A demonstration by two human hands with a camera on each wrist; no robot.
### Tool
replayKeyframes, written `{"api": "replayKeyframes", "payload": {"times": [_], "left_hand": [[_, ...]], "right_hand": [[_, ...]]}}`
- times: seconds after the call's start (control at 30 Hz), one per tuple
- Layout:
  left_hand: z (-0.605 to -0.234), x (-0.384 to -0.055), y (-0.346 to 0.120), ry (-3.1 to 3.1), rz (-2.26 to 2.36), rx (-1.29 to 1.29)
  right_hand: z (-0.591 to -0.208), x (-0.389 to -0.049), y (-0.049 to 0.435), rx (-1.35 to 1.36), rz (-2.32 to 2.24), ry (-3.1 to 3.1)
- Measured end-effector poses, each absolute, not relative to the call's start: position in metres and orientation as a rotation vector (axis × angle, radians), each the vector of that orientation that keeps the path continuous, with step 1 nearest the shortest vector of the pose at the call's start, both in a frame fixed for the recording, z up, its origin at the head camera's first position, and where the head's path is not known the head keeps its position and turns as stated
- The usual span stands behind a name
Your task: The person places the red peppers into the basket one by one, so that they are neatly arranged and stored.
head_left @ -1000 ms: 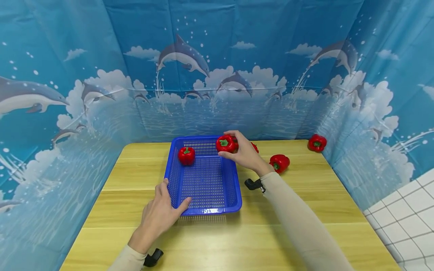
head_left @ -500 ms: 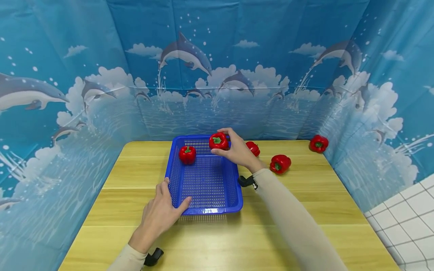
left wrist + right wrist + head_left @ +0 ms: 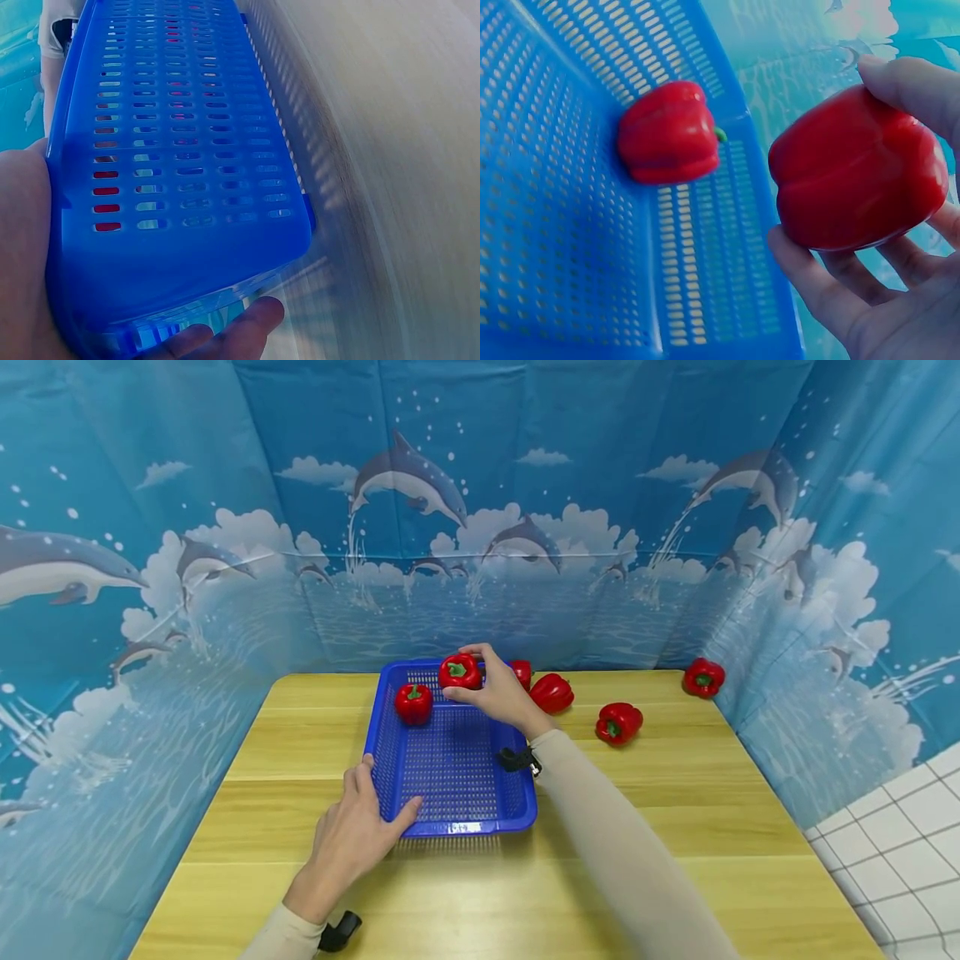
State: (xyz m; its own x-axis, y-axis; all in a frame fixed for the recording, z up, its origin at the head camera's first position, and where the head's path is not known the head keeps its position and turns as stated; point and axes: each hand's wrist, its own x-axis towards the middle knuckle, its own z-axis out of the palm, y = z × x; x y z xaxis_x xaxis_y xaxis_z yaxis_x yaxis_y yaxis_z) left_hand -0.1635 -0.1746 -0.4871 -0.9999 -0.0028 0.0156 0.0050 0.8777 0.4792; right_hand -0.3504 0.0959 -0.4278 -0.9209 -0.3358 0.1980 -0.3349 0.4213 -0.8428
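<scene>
Over the far part of a blue plastic basket [image 3: 450, 828], my right hand [image 3: 504, 693] holds a red bell pepper [image 3: 460, 671] between thumb and fingers. The right wrist view shows this held pepper [image 3: 859, 169] above the basket's rim, its skin facing the camera. Another red bell pepper [image 3: 413, 704] stands inside the basket at the far left corner, green stem up. My left hand [image 3: 352, 827] grips the basket's near left rim. Up close, the left wrist view shows fingertips [image 3: 262, 315] curled by the slotted basket wall [image 3: 180, 150].
Right of the basket lie more red bell peppers: one partly hidden behind my right hand [image 3: 522, 672], one beside it [image 3: 552, 693], one farther right [image 3: 619, 723] and one at the table's far right corner [image 3: 703, 678]. A dolphin-print curtain [image 3: 480, 602] borders the wooden table [image 3: 637, 860].
My right hand has carried the held pepper leftward over the basket, uncovering peppers behind it. My left hand stays on the rim.
</scene>
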Motion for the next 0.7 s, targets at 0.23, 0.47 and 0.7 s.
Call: {"api": "replayKeyframes", "payload": {"times": [0.23, 0.47, 0.7], "left_hand": [[-0.488, -0.164, -0.175, -3.029, -0.775, 0.003], [-0.488, -0.163, -0.174, -3.025, -0.774, 0.011], [-0.488, -0.162, -0.173, -3.022, -0.783, 0.013]], "right_hand": [[-0.438, -0.357, 0.081, -0.525, -1.571, 2.651], [-0.448, -0.361, 0.069, -0.341, -1.633, 2.617], [-0.460, -0.367, 0.064, -0.275, -1.663, 2.592]]}}
